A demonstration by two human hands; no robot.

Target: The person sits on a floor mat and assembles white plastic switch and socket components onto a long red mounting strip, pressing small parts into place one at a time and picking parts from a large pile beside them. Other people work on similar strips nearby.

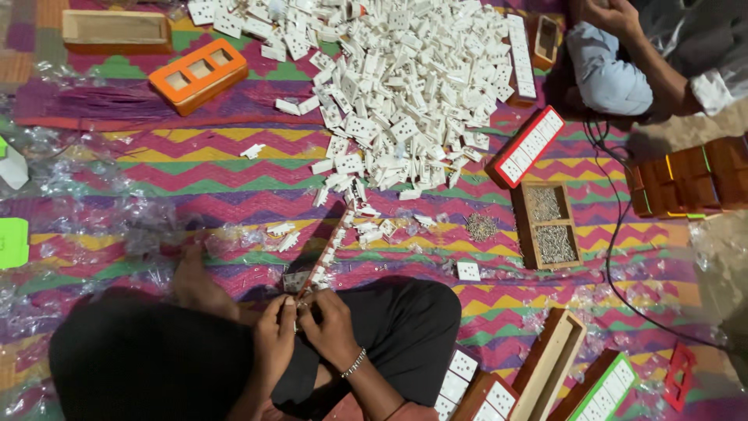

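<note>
- Head view, lower centre of the frame: left hand [274, 337] and right hand [331, 326] meet at one small white socket module [300, 309], fingertips of both pinched on it, palms facing each other. The piece is mostly hidden by the fingers.
- Module sits at the near end of a long dark strip [323, 253] – white pieces lined along it, running up toward the big heap of white modules [405, 86] at upper centre.
- Handling, judged from looks: moulded plastic, so light, stiff, smooth-faced – prob. a bit slippery. Best held by its side edges w/ thumb and forefinger; faces carry holes, corners look thin.
- Wooden tray [547, 226] at right centre holds small metal bits, maybe screws; too small to tell.
- Orange frame [198, 74] w/ three openings lies upper left; red-edged plate [528, 146] right of the heap.
- Another person's hand [604, 13] shows at upper right.
- Zigzag mat [195, 175] underneath, clear wrappers scattered over it.
</note>
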